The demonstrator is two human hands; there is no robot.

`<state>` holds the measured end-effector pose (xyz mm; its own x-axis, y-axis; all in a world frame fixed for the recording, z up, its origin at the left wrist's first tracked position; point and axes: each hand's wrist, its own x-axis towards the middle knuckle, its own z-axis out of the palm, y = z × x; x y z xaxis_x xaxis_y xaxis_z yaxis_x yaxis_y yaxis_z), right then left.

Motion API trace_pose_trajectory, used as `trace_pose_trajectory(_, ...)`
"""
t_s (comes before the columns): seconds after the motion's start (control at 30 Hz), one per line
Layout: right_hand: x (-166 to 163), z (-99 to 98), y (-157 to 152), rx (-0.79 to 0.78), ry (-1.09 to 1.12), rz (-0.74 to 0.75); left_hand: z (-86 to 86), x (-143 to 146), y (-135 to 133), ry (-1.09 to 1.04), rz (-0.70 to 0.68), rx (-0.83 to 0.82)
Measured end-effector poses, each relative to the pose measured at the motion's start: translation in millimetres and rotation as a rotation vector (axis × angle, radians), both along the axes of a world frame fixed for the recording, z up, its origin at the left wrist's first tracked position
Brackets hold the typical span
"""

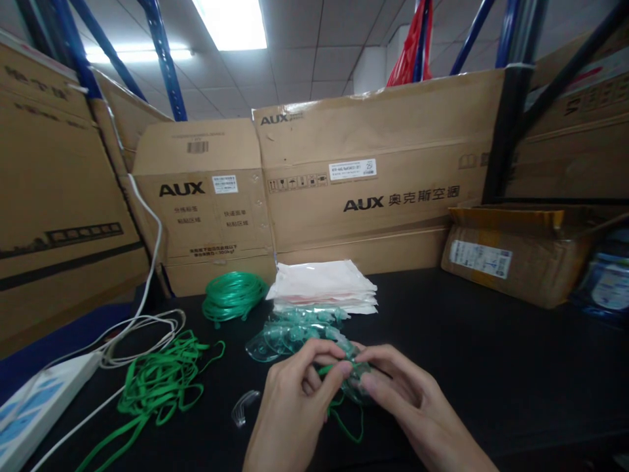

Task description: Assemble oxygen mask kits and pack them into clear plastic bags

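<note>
My left hand [295, 400] pinches a green elastic strap [362, 419], whose loop hangs below my fingers. Between both hands is a clear green-tinted plastic mask [354, 391], partly hidden by my fingers. My right hand [407, 387] grips the mask's right side, its thumb and fingers curled around the edge. Just beyond my hands lies a row of similar masks [282, 339], nested against each other. To the left rests a tangled heap of green elastic straps [160, 380]. A small clear plastic piece [240, 410] lies on the black table left of my left hand.
Behind the masks are a coil of green tubing [233, 296] and a stack of white packets [324, 278]. A white power strip [46, 400] with cables sits at left. Cardboard panels [314, 229] wall the back; an open carton [511, 262] and blue bottle [607, 278] stand right.
</note>
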<state>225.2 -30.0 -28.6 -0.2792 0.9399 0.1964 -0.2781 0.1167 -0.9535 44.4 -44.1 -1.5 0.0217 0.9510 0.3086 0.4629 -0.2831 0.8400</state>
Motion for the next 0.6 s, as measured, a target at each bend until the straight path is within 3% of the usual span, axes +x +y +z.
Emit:
trace_pose_trajectory(0.27, 0, -8.9, 8, 0.043, 0.001, -0.091, 0.0, 12, -2, 0.091, -0.08, -0.006)
trace_pose_trajectory(0.6, 1, -7.5, 3, 0.079, -0.106, -0.203, -4.7, 26, 2, 0.187, -0.031, 0.032)
